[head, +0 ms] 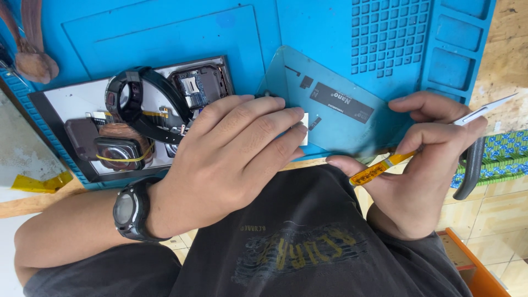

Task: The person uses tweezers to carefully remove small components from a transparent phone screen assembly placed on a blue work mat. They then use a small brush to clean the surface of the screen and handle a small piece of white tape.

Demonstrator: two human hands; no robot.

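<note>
An opened device (99, 118) lies at the blue mat's (181, 33) left. The left hand (231, 159) presses flat, unclenched, on a clear sheet (335, 110) overhanging the mat's near edge. The right hand (423, 165) pinches an orange flex strip (379, 168); bare mat lies beyond.

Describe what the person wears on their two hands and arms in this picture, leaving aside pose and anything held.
Both hands are bare, no gloves or rings visible. The left hand has a chunky black wristwatch with a round dark face strapped at the wrist; the forearm above it is uncovered. The right hand shows nothing at the wrist, which meets a dark grey shirt with faded yellowish print.
</note>
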